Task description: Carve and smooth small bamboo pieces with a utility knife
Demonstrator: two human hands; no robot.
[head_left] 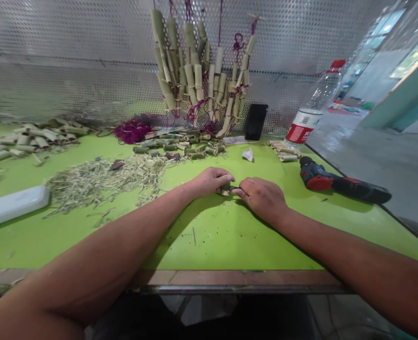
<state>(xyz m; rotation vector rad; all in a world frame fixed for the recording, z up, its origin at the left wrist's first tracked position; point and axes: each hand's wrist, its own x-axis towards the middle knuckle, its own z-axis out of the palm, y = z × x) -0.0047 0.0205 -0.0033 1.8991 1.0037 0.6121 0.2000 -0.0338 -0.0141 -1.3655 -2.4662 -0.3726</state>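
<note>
My left hand (209, 182) and my right hand (262, 198) meet near the middle of a green tabletop (216, 241). Between their fingertips is a small piece of bamboo (225, 191), mostly hidden by my fingers. Both hands appear to pinch it just above the surface. Fine shavings (103, 182) lie in a wide heap to the left of my left hand. Short bamboo tubes (180, 145) lie scattered beyond my hands.
Strands of bamboo tubes on purple cord (198, 71) hang against a perforated metal wall (71, 52). A black phone (255, 122), a plastic bottle (310, 104), a cordless drill (336, 178), a white bar (14, 205) and a pile of longer bamboo pieces (35, 139) sit around the table.
</note>
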